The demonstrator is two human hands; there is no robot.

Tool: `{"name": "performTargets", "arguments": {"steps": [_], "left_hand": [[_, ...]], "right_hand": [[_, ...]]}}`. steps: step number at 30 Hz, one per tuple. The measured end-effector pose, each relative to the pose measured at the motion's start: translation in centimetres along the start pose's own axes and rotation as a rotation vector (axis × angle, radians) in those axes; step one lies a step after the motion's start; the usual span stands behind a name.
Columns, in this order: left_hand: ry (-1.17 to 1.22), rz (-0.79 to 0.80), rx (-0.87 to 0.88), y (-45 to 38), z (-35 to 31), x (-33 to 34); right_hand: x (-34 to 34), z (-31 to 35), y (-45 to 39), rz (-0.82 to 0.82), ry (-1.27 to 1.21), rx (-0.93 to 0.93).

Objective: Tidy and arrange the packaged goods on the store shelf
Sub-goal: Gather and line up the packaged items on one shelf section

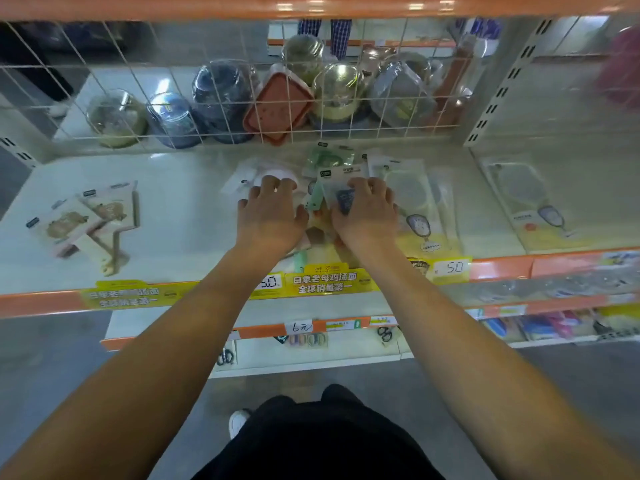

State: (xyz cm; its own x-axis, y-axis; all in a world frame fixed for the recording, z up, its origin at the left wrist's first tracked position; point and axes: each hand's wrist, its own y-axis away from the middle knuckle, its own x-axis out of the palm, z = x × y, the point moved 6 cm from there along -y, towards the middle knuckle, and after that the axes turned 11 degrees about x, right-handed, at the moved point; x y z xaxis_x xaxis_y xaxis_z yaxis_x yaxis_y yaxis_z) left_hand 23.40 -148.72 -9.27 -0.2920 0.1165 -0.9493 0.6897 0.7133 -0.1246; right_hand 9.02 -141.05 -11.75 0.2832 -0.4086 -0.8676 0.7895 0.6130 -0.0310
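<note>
Both hands are down on the white shelf (180, 188), right in the messy pile of packets (332, 168) mid-shelf. Left hand (273, 216) lies flat with its fingers spread, tips on a pink-and-white packet (273, 173). Right hand (363, 211) has its fingers curled over a clear packet (341, 194) with a dark blue thing inside, holding it against the pile. Two carded packs (86, 220) sit well off to the left, flat bagged packs (419, 199) just right of the hands. Yellow price tags (325, 282) run along the orange front edge.
</note>
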Motion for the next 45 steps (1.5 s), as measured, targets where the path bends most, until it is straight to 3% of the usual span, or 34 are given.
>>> {"name": "performTargets", "arguments": {"steps": [10, 27, 37, 45], "left_hand": [[-0.042, -0.01, -0.085, 0.8, -0.3, 0.9], [-0.077, 0.006, 0.089, 0.3, 0.1, 0.9], [-0.117, -0.125, 0.215, 3.8, -0.3, -2.8], [-0.109, -0.143, 0.097, 10.0, 0.5, -3.0]], "right_hand": [[1.1, -0.2, -0.7, 0.107, 0.1, -0.085], [0.7, 0.2, 0.0, 0.137, 0.122, -0.133], [-3.4, 0.8, 3.5, -0.083, 0.088, -0.26], [-3.0, 1.7, 10.2, 0.064, -0.057, -0.326]]}}
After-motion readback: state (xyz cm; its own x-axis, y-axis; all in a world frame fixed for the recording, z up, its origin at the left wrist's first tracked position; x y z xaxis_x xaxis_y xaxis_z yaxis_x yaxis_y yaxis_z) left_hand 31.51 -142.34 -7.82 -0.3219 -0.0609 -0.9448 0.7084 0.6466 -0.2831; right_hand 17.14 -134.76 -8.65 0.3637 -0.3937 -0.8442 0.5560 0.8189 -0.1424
